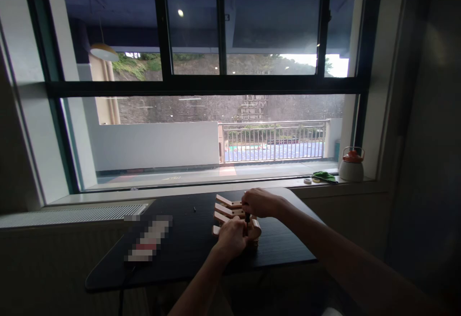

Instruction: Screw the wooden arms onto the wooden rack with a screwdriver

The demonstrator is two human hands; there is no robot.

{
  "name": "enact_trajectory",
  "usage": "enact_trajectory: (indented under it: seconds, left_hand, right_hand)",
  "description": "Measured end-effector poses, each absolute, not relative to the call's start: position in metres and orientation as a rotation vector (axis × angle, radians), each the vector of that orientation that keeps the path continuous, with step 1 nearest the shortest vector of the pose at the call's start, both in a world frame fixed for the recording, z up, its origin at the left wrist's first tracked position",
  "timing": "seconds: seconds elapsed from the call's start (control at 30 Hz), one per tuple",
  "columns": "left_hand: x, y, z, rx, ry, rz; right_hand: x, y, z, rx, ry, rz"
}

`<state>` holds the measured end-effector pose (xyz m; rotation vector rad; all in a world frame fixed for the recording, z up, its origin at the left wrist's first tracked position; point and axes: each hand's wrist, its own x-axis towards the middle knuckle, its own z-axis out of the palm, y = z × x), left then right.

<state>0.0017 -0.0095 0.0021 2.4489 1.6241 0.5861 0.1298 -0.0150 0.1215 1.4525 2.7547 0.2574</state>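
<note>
A small wooden assembly with several angled slats, dark screw heads on some of them, lies on the black table. My right hand is closed around the top of a screwdriver, which stands upright with its tip down at the wood. Below it, my left hand is closed on the near side of the wooden assembly, fingertips beside the screwdriver's lower end. What the tip touches is hidden by those fingers. One small dark piece, perhaps a screw, rests on the table to the left.
A long blurred-out object, with a cord at its near end, is on the table's left. Along the windowsill are a white jug with an orange lid, a green cloth and tape rolls. A radiator stands at left.
</note>
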Motion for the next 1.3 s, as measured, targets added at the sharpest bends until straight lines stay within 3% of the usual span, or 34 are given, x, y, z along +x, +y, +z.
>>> enact_trajectory:
  seconds: [1.3]
  left_hand:
    - [0.000, -0.005, -0.003, 2.462, 1.634, 0.609]
  right_hand:
    - [0.142, -0.014, 0.120, 1.520, 2.781, 0.245]
